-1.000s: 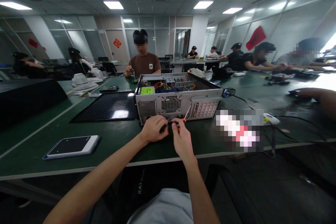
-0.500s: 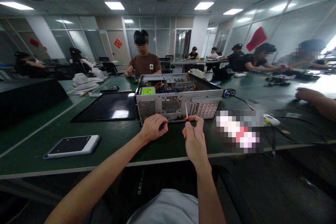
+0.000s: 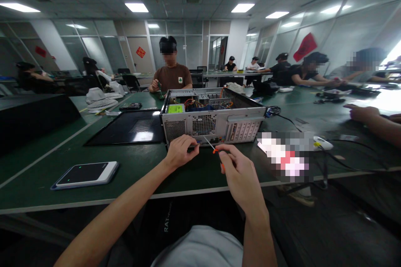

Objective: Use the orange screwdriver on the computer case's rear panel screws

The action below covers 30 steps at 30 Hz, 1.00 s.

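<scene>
An open computer case (image 3: 216,123) lies on its side on the green table, its silver rear panel facing me and its top uncovered. Wires and a bright green-yellow label show inside. My right hand (image 3: 241,171) is closed round a screwdriver (image 3: 209,144) with an orange and black handle. Its shaft slants up and left, the tip in front of the lower rear panel; whether it touches cannot be made out. My left hand (image 3: 181,152) is at the case's lower left front, thumb and fingers pinched together. What they hold, if anything, is too small to tell.
A black side panel (image 3: 125,129) lies left of the case. Nearer me is a phone-like device (image 3: 86,174). A white power strip (image 3: 322,143) with cables and a blurred-out object lie right. Across the table sits a person (image 3: 171,76); another person's hand (image 3: 360,112) rests at right.
My right hand has turned and shifted right and slightly down. The screwdriver has gone from nearly upright to slanting left, its tip lower. My left hand has barely moved.
</scene>
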Available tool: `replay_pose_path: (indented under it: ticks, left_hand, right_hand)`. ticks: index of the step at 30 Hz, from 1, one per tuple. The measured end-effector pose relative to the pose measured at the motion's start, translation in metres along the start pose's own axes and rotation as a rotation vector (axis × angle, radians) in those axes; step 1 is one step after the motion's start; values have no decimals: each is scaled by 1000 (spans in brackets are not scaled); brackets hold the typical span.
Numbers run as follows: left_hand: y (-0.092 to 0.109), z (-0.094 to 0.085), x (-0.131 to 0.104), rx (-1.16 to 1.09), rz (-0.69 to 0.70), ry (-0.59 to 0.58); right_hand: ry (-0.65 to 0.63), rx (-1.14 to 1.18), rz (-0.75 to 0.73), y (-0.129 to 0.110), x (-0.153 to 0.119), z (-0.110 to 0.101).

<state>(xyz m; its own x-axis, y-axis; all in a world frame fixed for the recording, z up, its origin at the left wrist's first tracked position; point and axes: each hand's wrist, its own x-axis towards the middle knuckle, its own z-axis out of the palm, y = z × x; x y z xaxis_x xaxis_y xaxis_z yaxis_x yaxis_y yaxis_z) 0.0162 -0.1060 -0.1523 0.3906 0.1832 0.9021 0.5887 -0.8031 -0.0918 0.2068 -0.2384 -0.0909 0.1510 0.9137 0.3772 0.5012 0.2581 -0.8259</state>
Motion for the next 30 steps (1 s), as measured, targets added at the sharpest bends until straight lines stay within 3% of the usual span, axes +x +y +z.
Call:
replay_pose_path:
  ticks: [6, 19, 30]
  left_hand:
    - [0, -1, 1, 17, 7, 37]
    - [-6, -1, -3, 6, -60, -48]
    - [-7, -3, -2, -23, 17, -48]
  right_hand:
    - [-84, -84, 21, -3, -3, -1]
    - [-96, -64, 7, 0, 0, -2]
    - [-117, -28, 44, 8, 1, -3]
